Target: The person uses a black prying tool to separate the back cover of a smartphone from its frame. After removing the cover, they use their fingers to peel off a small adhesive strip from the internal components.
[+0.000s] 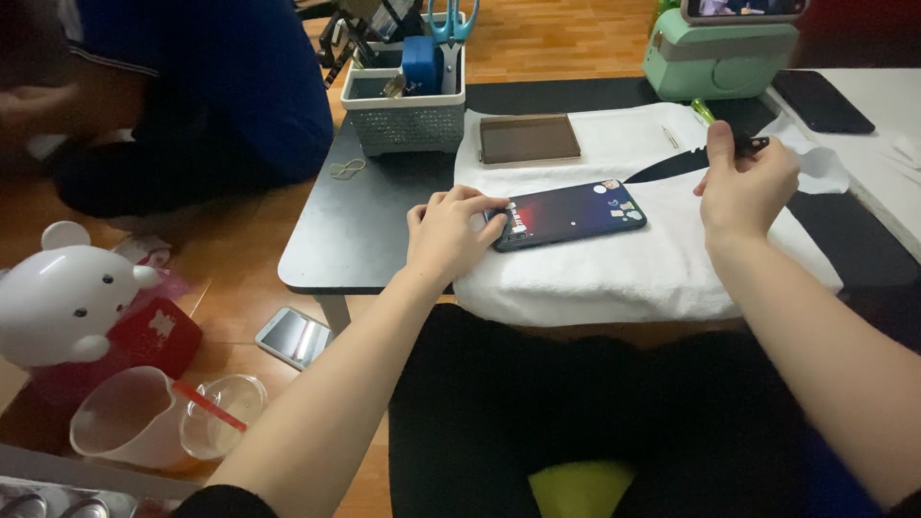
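A dark blue smartphone lies flat, its screen lit, on a folded white towel that covers the middle of a low dark table. It looks like a thin, rigid slab with a glass face, so I judge it light, smooth enough to slip on bare fingers, and liable to crack if bent or pressed hard at one spot; the long side edges seem the safest place to grip, and the soft cloth under it should keep it from sliding. The left hand is curled, fingertips pressing down on the near left end of the phone, steadying it rather than lifting it. The right hand is raised off to the right, closed in a pinch around a small dark tool whose tip I cannot make out. Behind the phone a brown rectangular case rests on the towel; further back stand a white basket with scissors and a mint-green box. A second phone lies on the wooden floor, and another person in blue sits at the far left
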